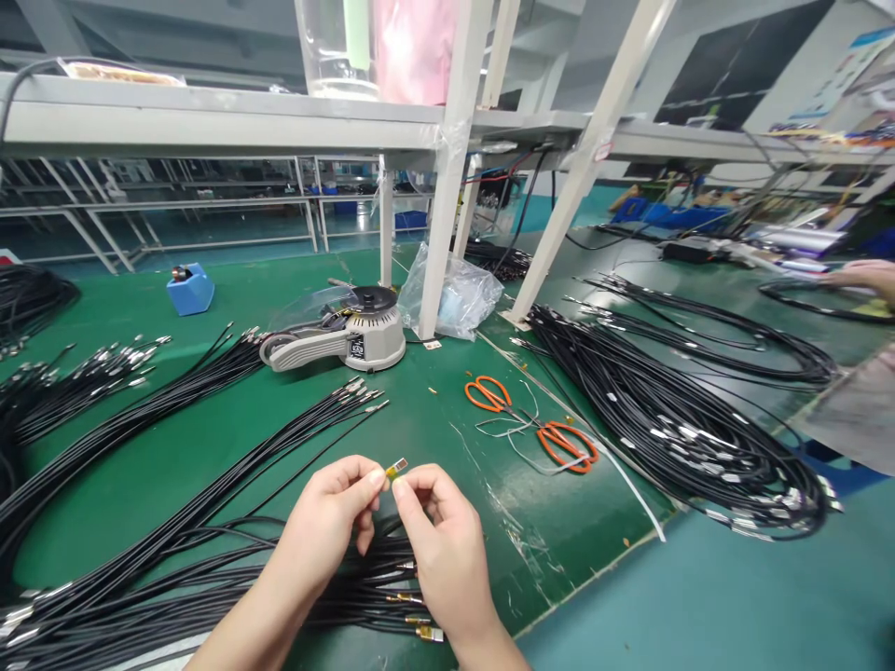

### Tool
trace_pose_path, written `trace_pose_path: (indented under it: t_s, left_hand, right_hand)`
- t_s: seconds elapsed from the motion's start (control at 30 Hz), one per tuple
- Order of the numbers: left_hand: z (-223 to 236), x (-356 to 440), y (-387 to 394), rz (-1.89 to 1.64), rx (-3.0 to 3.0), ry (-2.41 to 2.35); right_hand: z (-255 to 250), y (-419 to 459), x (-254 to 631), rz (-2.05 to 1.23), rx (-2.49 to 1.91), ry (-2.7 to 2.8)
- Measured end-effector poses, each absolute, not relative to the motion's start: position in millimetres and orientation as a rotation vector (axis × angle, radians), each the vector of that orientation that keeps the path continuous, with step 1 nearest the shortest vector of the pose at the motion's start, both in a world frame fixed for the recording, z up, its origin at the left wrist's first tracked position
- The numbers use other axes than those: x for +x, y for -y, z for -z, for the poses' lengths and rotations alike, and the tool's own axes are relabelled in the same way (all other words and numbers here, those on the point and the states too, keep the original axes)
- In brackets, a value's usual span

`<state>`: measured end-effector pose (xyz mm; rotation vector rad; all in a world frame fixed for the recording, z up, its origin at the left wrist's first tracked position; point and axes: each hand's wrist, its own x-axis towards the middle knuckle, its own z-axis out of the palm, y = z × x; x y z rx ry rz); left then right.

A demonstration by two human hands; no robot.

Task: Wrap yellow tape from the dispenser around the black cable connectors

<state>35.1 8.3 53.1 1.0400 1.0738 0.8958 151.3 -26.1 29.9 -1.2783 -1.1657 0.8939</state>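
Observation:
Between the fingertips of both hands is a small metal cable connector [400,464] with yellow tape [391,472] around its lower part. My left hand [327,511] pinches it from the left, thumb against forefinger. From the other side, my right hand [446,536] has thumb and forefinger closed at the tape. The connector's cable is hidden behind the hands. Below them lies a bundle of black cables [350,610], some ending near my right wrist in yellow-taped connectors [429,634]. Another black cable bundle [280,447] with bare metal ends lies to the left.
A round tape dispenser [374,340] stands ahead, with a blue holder [190,289] to its left. Orange-handled scissors [488,393] and a second orange-handled pair [568,445] lie right. Beyond are coiled black cables [671,419], shelf posts [442,186] and another person's hand [863,275].

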Motion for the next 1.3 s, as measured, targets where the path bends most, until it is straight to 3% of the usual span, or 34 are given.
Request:
trace_pose_path:
  t_s: [0.53,0.97,1.13,1.3]
  left_hand:
    - [-53,27,-11,-0.826,0.853,-0.799]
    - [-47,14,-17,-0.634,0.908,-0.623]
    - [-48,14,-18,-0.610,0.925,-0.639]
    - [-52,26,-15,-0.756,1.232,-0.954]
  right_hand:
    - [-29,24,151,-0.942,-1.155,1.166]
    - [-33,17,163,-1.215,-1.014,1.182]
    - [-29,11,164,-1.072,-0.925,1.276]
    - [-33,5,181,-1.241,-1.046,1.198]
